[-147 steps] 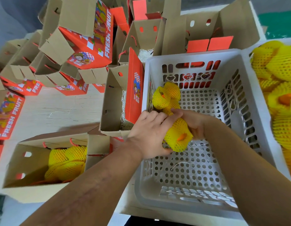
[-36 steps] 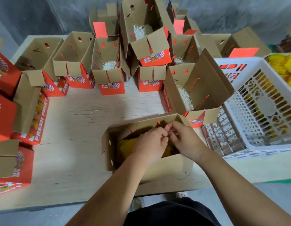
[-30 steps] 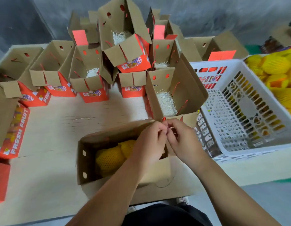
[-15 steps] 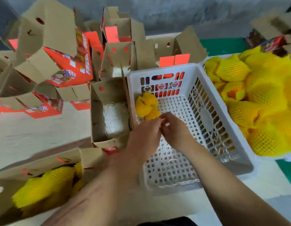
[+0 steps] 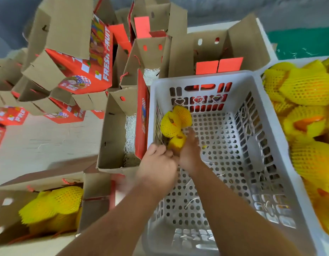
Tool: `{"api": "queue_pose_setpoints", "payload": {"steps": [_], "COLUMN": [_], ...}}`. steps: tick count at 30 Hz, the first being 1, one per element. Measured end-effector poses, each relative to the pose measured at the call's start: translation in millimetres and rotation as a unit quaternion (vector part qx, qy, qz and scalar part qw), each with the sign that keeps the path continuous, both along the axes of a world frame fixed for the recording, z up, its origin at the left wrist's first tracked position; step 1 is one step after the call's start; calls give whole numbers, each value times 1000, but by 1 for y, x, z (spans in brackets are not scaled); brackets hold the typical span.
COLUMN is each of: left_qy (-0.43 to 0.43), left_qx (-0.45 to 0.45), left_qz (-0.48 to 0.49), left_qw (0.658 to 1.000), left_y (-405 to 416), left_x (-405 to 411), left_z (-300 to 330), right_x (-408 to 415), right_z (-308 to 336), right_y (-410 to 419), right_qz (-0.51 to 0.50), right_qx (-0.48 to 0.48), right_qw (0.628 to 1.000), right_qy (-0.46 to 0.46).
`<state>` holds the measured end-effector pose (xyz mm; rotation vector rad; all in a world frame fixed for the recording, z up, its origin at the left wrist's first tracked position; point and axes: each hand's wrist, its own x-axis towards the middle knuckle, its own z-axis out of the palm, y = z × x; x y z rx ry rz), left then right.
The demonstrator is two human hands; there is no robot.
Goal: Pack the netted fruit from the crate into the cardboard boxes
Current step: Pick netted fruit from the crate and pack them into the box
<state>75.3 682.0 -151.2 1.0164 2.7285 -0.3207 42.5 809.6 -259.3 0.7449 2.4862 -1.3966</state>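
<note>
both hands meet in the white crate, left hand and right hand cupped around the nearest netted fruit, likely gathering it for the open box just left of them.

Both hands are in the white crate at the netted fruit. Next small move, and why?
Probably close both hands on the nearer netted fruit and lift it clear. The left hand and right hand already flank it in the white crate; whether the grip is complete isn't clear. The open box with white shredded padding stands just left of the crate.
</note>
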Motion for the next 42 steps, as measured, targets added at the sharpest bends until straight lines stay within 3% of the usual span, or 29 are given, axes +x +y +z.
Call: {"api": "queue_pose_setpoints", "payload": {"steps": [3,5,9,12,14,20,23,27,28,30,32,33,35,37,39,42], "left_qy": [8,20,40,53,57,29,32,41,43,46,45,41,38,34,31,31], "left_qx": [-3,11,78,61,43,117,112,185,194,196,188,186,192,189,177,163], "left_qz": [12,15,30,20,7,23,17,37,41,37,26,22,18,18,20,18], "left_qw": [1000,1000,996,997,997,993,993,981,979,979,981,981,980,981,983,986], "left_y": [2,2,0,0,-1,-1,-4,-4,-3,-2,-2,-3,-5,-5,-4,-3], "left_x": [0,1,4,4,4,5,3,5,5,5,4,4,4,4,3,3], "left_z": [-1,-2,-1,-3,-5,-1,-1,1,1,-1,-4,-6,-8,-8,-8,-6], "right_x": [-4,-2,-1,6,13,18,15,9,7,-4,-17,-25,-39,-50,-54,-55], "right_z": [-4,3,41,55,58,49,44,42,42,37,28,22,11,-4,-11,-17], "right_y": [4,12,49,80,87,87,86,80,77,64,47,39,25,19,18,19], "right_qz": [77,70,71,203,246,193,190,186,164,87,25,49,197,313,340,376], "right_qx": [61,28,-178,-342,-404,-473,-462,-479,-464,-352,-114,-5,143,273,362,404], "right_qw": [994,996,971,904,863,836,840,828,845,923,993,996,967,909,866,831], "right_qy": [-42,-52,-139,-157,-179,-200,-210,-224,-212,-126,31,80,74,46,55,75]}}
